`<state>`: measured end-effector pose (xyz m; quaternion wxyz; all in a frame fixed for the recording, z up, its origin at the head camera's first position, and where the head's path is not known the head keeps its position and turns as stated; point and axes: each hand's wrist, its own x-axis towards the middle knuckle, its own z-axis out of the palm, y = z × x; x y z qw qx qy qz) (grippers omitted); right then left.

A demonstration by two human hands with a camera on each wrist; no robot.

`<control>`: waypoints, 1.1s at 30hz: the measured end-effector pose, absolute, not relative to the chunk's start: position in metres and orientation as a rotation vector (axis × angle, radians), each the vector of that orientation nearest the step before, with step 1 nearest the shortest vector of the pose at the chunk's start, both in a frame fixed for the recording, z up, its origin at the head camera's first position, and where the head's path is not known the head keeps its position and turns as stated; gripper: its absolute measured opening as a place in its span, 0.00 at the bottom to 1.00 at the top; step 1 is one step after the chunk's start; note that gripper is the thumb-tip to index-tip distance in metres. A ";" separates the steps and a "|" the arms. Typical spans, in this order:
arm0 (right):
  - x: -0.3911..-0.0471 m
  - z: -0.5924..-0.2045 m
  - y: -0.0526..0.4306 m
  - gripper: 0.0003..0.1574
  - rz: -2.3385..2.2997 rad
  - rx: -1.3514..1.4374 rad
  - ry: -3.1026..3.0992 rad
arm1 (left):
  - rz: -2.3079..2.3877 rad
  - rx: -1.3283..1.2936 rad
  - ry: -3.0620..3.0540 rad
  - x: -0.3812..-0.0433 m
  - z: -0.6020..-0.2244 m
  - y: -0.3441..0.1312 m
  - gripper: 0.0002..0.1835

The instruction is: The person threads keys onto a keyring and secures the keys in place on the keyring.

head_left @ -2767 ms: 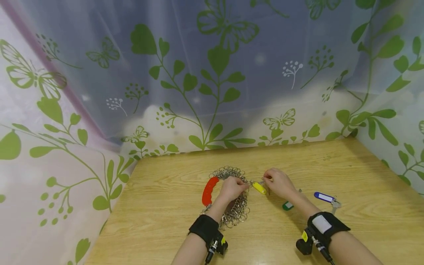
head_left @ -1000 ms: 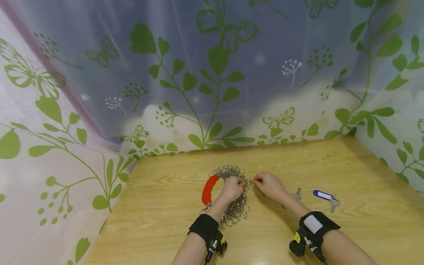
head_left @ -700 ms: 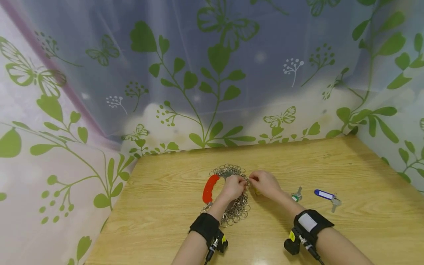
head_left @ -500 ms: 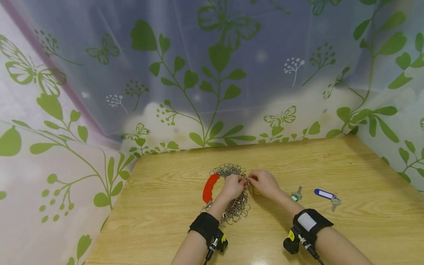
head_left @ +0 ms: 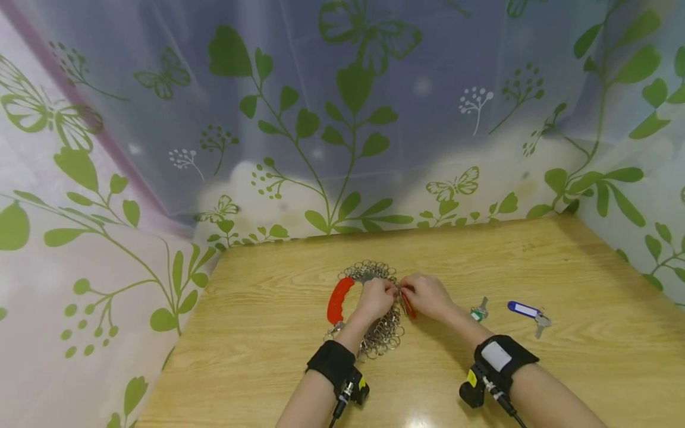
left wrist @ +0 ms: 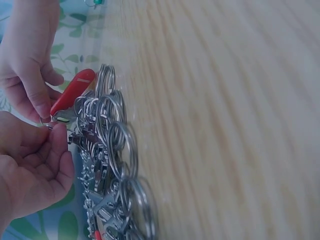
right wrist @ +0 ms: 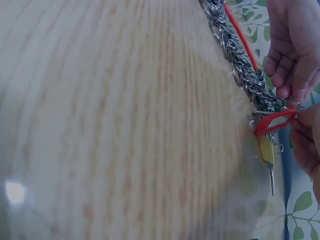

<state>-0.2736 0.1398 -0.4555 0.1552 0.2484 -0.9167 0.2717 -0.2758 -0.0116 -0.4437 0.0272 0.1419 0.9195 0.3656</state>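
Note:
My left hand point(head_left: 376, 297) is over a round cluster of metal rings and clips point(head_left: 382, 340) with a red grip handle point(head_left: 338, 302). In the left wrist view its thumb and fingers pinch a small split ring point(left wrist: 44, 120). My right hand point(head_left: 428, 295) meets it fingertip to fingertip and pinches the ring end of a red key tag point(head_left: 408, 304). In the right wrist view the red tag hangs against the outer rings point(right wrist: 244, 80). Just beneath it is a yellow key tag point(right wrist: 266, 150) with a key point(right wrist: 272, 179). The fingertips partly hide the small ring.
To the right on the wooden table point(head_left: 257, 356) lie a green key tag point(head_left: 476, 314) with a key, and a blue key tag point(head_left: 523, 309) with a key. A patterned curtain point(head_left: 342, 178) stands behind the table's far edge.
My right hand has moved left, up to the left hand. The yellow tag, stretched between the hands earlier, is now beside the rings; a red tag shows between the hands. The green tag is more uncovered.

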 end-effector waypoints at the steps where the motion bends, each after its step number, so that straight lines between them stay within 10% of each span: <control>1: -0.274 -0.456 0.140 0.05 0.753 0.726 -2.619 | 1.123 0.433 2.845 -0.276 -0.444 -0.011 0.19; 33: -0.271 -0.456 0.142 0.04 0.655 0.773 -2.551 | 1.029 0.521 2.926 -0.275 -0.447 -0.005 0.16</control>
